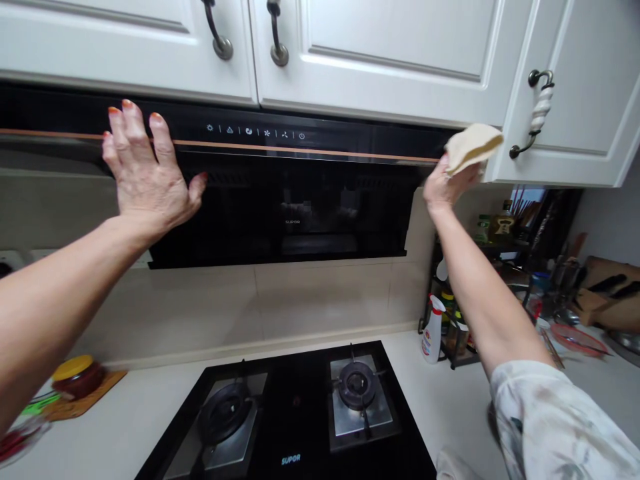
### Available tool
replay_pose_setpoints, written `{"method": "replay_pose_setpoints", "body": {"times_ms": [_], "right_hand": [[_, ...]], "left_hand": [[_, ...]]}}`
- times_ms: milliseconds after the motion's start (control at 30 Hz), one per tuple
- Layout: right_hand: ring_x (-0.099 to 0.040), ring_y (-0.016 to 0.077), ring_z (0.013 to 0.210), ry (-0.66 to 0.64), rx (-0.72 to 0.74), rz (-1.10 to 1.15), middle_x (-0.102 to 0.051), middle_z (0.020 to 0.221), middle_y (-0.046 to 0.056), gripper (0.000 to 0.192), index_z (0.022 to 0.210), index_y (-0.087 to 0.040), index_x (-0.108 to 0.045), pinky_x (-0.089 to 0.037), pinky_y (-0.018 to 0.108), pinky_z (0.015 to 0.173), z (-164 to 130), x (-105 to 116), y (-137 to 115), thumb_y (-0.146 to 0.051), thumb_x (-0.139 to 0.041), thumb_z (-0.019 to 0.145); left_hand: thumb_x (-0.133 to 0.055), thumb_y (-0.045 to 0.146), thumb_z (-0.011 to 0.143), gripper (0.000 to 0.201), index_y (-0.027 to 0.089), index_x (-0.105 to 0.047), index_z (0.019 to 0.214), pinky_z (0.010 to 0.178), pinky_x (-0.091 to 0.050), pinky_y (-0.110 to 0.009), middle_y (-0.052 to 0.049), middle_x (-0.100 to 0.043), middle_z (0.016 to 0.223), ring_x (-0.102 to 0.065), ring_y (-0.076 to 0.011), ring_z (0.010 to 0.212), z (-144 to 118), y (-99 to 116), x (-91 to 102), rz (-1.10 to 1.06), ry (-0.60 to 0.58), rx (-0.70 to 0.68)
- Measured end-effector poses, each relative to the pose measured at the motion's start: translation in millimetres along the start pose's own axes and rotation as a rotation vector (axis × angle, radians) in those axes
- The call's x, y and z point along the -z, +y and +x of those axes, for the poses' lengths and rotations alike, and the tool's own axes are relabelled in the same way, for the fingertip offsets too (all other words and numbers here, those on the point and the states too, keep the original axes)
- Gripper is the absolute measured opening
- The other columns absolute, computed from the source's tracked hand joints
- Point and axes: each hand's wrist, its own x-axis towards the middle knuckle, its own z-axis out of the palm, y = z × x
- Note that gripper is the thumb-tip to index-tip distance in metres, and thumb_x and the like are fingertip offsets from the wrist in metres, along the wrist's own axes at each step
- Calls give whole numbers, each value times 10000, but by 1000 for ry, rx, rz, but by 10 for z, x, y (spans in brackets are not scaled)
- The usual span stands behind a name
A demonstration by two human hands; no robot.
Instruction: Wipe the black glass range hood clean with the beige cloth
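Observation:
A black range hood [300, 193] with a copper-coloured strip and a row of white control icons runs below the white cabinets. My left hand [147, 163] lies flat against the left part of its front, fingers stretched and pointing up. At the hood's right end, my right hand [447, 183] holds a folded cream cloth [473, 147]. The cloth is beside the hood's edge, just under the cabinet; whether it touches the hood I cannot tell. Part of the right hand's fingers is hidden behind the cloth.
Below is a black gas hob [297, 413] with two burners on a white counter [115, 440]. A spray bottle [433, 330] stands by a black spice rack [463, 360]. A yellow-lidded jar [77, 377] is at left, a knife block [600, 297] at right. White cabinets [400, 47] hang overhead.

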Motion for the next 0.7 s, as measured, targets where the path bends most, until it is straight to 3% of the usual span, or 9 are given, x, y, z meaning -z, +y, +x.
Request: {"method": "replay_pose_setpoints", "body": {"times_ms": [67, 167, 233, 300, 367, 433, 600, 700], "right_hand": [[-210, 406, 1705, -59, 63, 20, -319, 1768, 290, 751, 1662, -27, -446, -79, 695, 1395, -301, -80, -304, -390, -521, 1008], [-184, 340, 1740, -203, 451, 3, -326, 1809, 152, 743, 1727, -155, -416, -150, 637, 1421, -708, -58, -768, -437, -487, 1043], [-169, 323, 1749, -297, 557, -7, -363, 1802, 107, 693, 1738, -230, -427, -159, 649, 1420, -819, 31, -949, -423, -441, 1072], [-168, 302, 1752, -390, 590, -20, -401, 1788, 76, 657, 1735, -291, -445, -175, 657, 1415, -781, 143, -972, -382, -404, 1085], [-178, 271, 1751, -438, 591, -40, -404, 1789, 57, 642, 1727, -316, -463, -184, 640, 1415, -644, 239, -841, -323, -351, 1095], [-205, 254, 1745, -405, 533, -57, -394, 1794, 63, 637, 1712, -309, -486, -186, 632, 1411, -469, 293, -587, -280, -318, 1099], [-315, 276, 1674, -64, 252, -7, -446, 1743, 147, 555, 1600, -257, -574, -224, 642, 1358, -48, 269, 285, -313, -281, 1132], [-438, 352, 1508, 141, 107, 42, -515, 1633, 202, 455, 1458, -248, -622, -278, 671, 1296, 156, 259, 669, -451, -416, 1106]], "left_hand": [[-658, 669, 822, 1280, 72, -52, 1779, 1390, 174, -606, -101, 174, 1872, 189, -349, 1726, -20, 70, 30, -35, -2, 27], [-705, 666, 725, 1366, 96, -41, 1774, 1396, 218, -553, -35, 205, 1868, 245, -312, 1716, -20, 136, 66, -54, -32, 92], [-720, 672, 676, 1414, 103, -28, 1771, 1396, 239, -504, -14, 213, 1866, 268, -295, 1710, -12, 148, 80, -50, -47, 128], [-715, 665, 676, 1407, 116, -19, 1769, 1399, 239, -485, 15, 222, 1864, 271, -296, 1709, -15, 144, 89, -41, -46, 131], [-677, 633, 739, 1331, 131, -9, 1774, 1411, 208, -525, 33, 232, 1861, 245, -318, 1715, -35, 133, 101, -18, -42, 90], [-636, 599, 810, 1245, 132, -13, 1781, 1416, 153, -593, 12, 226, 1864, 203, -340, 1723, -65, 130, 124, 9, -37, 39], [-565, 688, 905, 1185, 15, -109, 1768, 1395, 47, -667, -170, 97, 1875, 99, -385, 1733, -116, 164, 200, 26, -8, -37], [-525, 812, 888, 1266, -36, -156, 1754, 1390, 27, -660, -244, 35, 1862, 61, -415, 1731, -119, 191, 229, 13, -6, -36]]}}
